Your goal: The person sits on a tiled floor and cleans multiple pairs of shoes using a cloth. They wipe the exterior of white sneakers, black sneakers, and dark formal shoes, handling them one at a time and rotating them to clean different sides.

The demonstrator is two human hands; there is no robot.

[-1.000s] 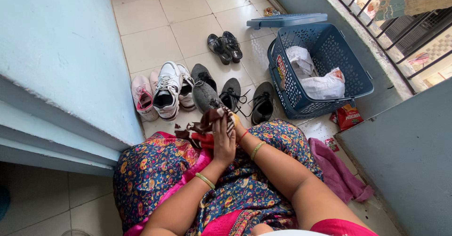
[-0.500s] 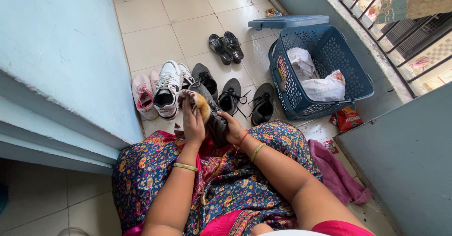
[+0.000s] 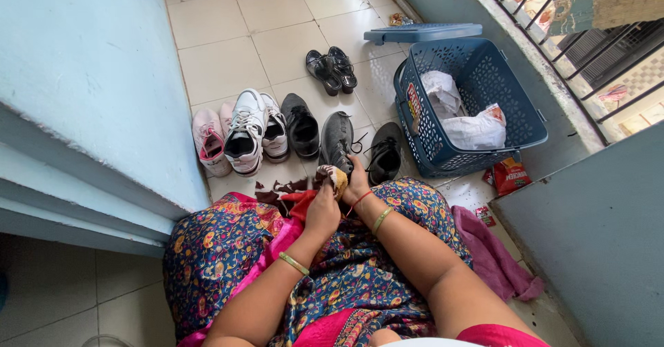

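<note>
Brown cloth (image 3: 332,177) between both hands' grip

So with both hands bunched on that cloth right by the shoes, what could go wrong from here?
The brown-and-red rag trails over the lap, so dirt may rub onto the floral dress. The dark grey lace-up shoe has loose laces beside the right hand, which could snag. The left hand covers the rag, hiding its grip.
</note>
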